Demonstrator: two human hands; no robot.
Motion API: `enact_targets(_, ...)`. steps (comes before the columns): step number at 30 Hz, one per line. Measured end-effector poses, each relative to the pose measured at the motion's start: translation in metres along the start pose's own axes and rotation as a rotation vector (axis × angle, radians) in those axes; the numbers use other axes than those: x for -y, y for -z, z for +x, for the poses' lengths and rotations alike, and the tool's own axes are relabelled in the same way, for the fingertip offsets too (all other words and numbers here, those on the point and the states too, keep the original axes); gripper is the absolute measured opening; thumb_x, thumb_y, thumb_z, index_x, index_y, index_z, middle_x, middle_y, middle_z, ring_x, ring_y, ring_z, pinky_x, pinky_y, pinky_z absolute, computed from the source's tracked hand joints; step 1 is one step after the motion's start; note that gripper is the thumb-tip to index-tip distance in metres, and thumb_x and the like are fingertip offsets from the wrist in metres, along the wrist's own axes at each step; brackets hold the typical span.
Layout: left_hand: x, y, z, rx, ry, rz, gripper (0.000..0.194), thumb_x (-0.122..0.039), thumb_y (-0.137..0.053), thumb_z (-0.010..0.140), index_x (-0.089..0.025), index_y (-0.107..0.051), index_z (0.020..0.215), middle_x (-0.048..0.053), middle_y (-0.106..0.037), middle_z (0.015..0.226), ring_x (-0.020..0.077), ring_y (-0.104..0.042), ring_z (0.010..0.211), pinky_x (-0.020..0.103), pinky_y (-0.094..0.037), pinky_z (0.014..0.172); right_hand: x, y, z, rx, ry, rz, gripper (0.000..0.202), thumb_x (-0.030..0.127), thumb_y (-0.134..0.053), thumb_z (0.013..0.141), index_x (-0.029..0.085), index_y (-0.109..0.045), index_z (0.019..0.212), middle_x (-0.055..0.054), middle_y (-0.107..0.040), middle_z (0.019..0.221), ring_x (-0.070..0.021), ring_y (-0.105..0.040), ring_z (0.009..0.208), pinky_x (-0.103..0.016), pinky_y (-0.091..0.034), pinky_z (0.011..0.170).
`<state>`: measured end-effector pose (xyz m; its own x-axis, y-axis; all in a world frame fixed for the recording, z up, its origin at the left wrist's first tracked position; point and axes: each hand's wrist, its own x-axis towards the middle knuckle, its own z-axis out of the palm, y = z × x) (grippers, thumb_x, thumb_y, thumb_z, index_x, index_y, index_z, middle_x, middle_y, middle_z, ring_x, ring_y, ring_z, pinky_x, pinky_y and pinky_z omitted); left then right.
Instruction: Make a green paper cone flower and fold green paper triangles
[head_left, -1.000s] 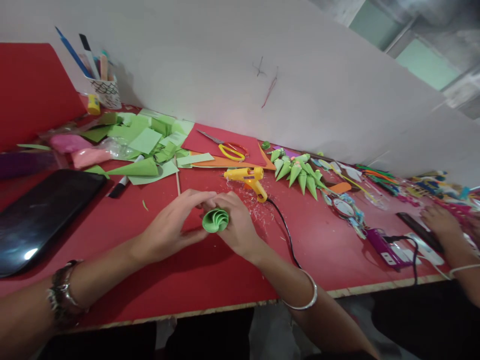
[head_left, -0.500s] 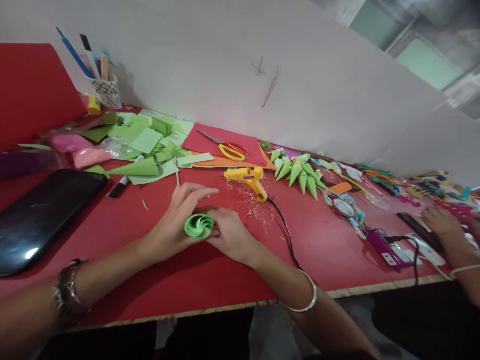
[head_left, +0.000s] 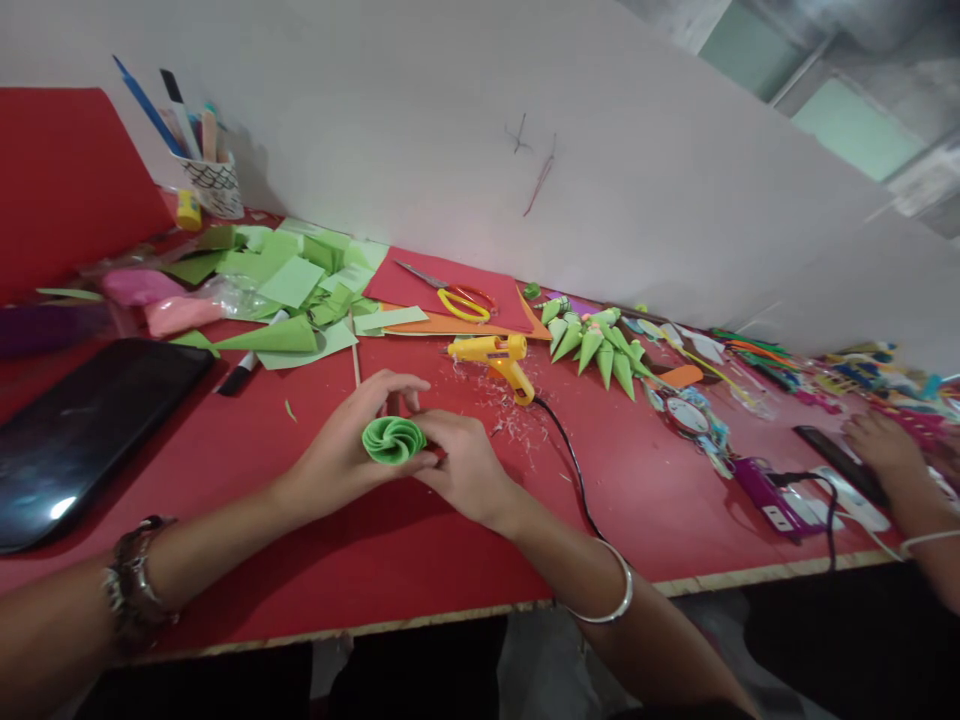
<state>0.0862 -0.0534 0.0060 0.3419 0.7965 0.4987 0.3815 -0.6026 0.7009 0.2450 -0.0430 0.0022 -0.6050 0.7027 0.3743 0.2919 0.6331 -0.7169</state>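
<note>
The rolled paper (head_left: 392,440) near the centre is bright green, its folds making a swirl. The table (head_left: 375,570) is red, the glue gun (head_left: 491,350) yellow with a black cord (head_left: 577,475). At upper left, a white cup (head_left: 212,188) bears black scale-like markings.

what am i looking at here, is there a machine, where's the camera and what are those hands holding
There is no machine: these are a person's two bare hands. All the pictures come from one camera worn on that person's head, looking forward and down. The left hand holds a green paper roll, its swirled end facing the camera. The right hand is right beside it; its grip is partly hidden. On the red table lie green scraps, scissors, a yellow glue gun and green cones. At the far right is another person's hand.
</note>
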Motion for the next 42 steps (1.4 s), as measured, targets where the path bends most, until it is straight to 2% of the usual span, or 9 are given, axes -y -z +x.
enact_targets(6, 0.001, -0.002, 0.000, -0.187, 0.167, -0.102, 0.030, -0.035, -0.066, 0.070, -0.019, -0.049, 0.088, -0.001, -0.054, 0.077, 0.0131, -0.052, 0.069, 0.024, -0.044, 0.061, 0.010, -0.007, 0.000, 0.027, -0.207, 0.353, 0.012, 0.024, -0.057, 0.075, 0.018, -0.055, 0.085, 0.001, -0.058, 0.072, -0.0119, -0.057, 0.065, -0.025, -0.046, 0.062)
enact_targets(9, 0.002, -0.003, 0.001, -0.196, 0.253, -0.180, 0.030, -0.041, -0.066, 0.068, -0.017, -0.050, 0.075, -0.002, -0.055, 0.067, 0.0123, -0.052, 0.060, 0.023, -0.044, 0.054, 0.012, -0.008, 0.001, 0.046, -0.313, 0.552, 0.016, 0.025, -0.058, 0.074, 0.017, -0.054, 0.087, 0.003, -0.056, 0.068, -0.0089, -0.054, 0.059, -0.022, -0.045, 0.058)
enact_targets(11, 0.002, -0.003, 0.001, -0.120, 0.314, -0.309, 0.031, -0.043, -0.065, 0.069, -0.017, -0.050, 0.071, -0.001, -0.056, 0.063, 0.0121, -0.054, 0.054, 0.024, -0.046, 0.049, 0.011, -0.008, 0.003, 0.065, -0.385, 0.654, 0.018, 0.026, -0.062, 0.071, 0.017, -0.054, 0.086, 0.004, -0.055, 0.066, -0.0075, -0.051, 0.056, -0.021, -0.043, 0.054)
enact_targets(16, -0.003, 0.002, 0.003, 0.235, 0.420, -0.752, 0.032, -0.048, -0.059, 0.074, -0.020, -0.045, 0.074, -0.001, -0.060, 0.055, 0.0169, -0.062, 0.044, 0.021, -0.041, 0.033, 0.002, -0.004, 0.006, 0.261, -0.460, 0.911, 0.027, 0.040, -0.065, 0.070, 0.016, -0.054, 0.078, 0.004, -0.058, 0.058, -0.0069, -0.052, 0.050, -0.020, -0.041, 0.049)
enact_targets(20, -0.004, 0.004, 0.003, 0.269, 0.406, -0.860, 0.035, -0.048, -0.063, 0.072, -0.020, -0.042, 0.073, 0.000, -0.060, 0.060, 0.0199, -0.066, 0.050, 0.019, -0.036, 0.031, -0.001, -0.002, 0.006, 0.330, -0.449, 0.991, 0.030, 0.041, -0.068, 0.068, 0.016, -0.056, 0.077, 0.001, -0.063, 0.067, -0.0062, -0.055, 0.049, -0.019, -0.042, 0.049)
enact_targets(26, -0.001, 0.002, 0.003, 0.259, 0.418, -0.804, 0.039, -0.053, -0.061, 0.071, -0.019, -0.043, 0.079, -0.002, -0.059, 0.055, 0.0181, -0.063, 0.046, 0.021, -0.039, 0.034, 0.003, -0.003, 0.008, 0.264, -0.530, 0.962, 0.036, 0.043, -0.073, 0.059, 0.015, -0.057, 0.075, 0.002, -0.064, 0.063, -0.0074, -0.057, 0.049, -0.020, -0.044, 0.049)
enact_targets(33, -0.001, 0.003, 0.006, -0.017, 0.415, -0.498, 0.035, -0.050, -0.059, 0.072, -0.016, -0.050, 0.067, -0.003, -0.055, 0.053, 0.0095, -0.052, 0.044, 0.022, -0.045, 0.044, -0.001, -0.007, 0.009, 0.100, -0.532, 0.914, 0.031, 0.038, -0.073, 0.061, 0.016, -0.057, 0.077, 0.003, -0.062, 0.066, -0.0064, -0.056, 0.048, -0.021, -0.046, 0.050)
enact_targets(36, -0.001, 0.002, 0.006, 0.000, 0.423, -0.473, 0.033, -0.047, -0.056, 0.075, -0.015, -0.052, 0.065, -0.003, -0.053, 0.053, 0.0093, -0.051, 0.046, 0.021, -0.045, 0.045, -0.002, -0.007, 0.008, 0.106, -0.545, 0.911, 0.030, 0.037, -0.072, 0.061, 0.015, -0.058, 0.077, 0.003, -0.061, 0.065, -0.0063, -0.056, 0.048, -0.021, -0.046, 0.049)
enact_targets(42, 0.002, 0.001, 0.006, -0.027, 0.435, -0.536, 0.038, -0.051, -0.051, 0.076, -0.015, -0.058, 0.084, -0.003, -0.054, 0.052, 0.0111, -0.051, 0.040, 0.024, -0.046, 0.040, -0.001, -0.006, 0.008, 0.139, -0.548, 0.891, 0.022, 0.031, -0.068, 0.066, 0.014, -0.060, 0.078, 0.002, -0.062, 0.064, -0.0073, -0.056, 0.050, -0.022, -0.046, 0.051)
